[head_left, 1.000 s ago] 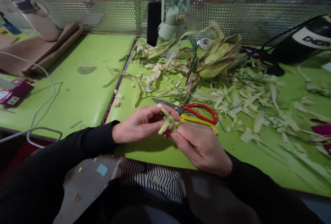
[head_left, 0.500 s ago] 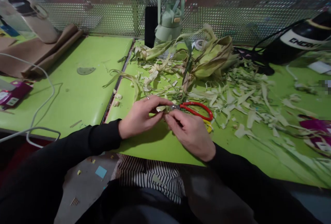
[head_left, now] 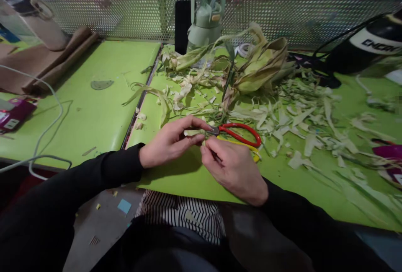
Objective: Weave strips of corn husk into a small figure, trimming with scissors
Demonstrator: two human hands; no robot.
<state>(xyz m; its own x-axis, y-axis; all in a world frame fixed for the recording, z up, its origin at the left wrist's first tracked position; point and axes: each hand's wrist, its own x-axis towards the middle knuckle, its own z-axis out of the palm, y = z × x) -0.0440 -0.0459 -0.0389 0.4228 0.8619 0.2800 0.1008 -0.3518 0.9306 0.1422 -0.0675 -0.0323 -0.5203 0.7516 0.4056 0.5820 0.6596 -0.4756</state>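
My left hand [head_left: 171,140] pinches a small pale strip of corn husk [head_left: 192,132] between thumb and fingers, low over the green table [head_left: 176,175]. My right hand [head_left: 234,167] meets it from the right, its fingers closed on the same piece. Red and yellow scissors [head_left: 240,134] lie flat on the table right behind my right hand's fingertips.
A heap of corn husks [head_left: 260,64] and several cut husk scraps [head_left: 295,117] cover the table's middle and right. A pale green bottle [head_left: 205,16] stands at the back by a mesh wall. A white cable [head_left: 47,125], a magenta packet [head_left: 12,115] and brown paper [head_left: 44,60] lie left.
My hands lowered the husk piece toward the table and closer to the scissors. The knotted bundle seen a second ago is now mostly hidden between my fingers.
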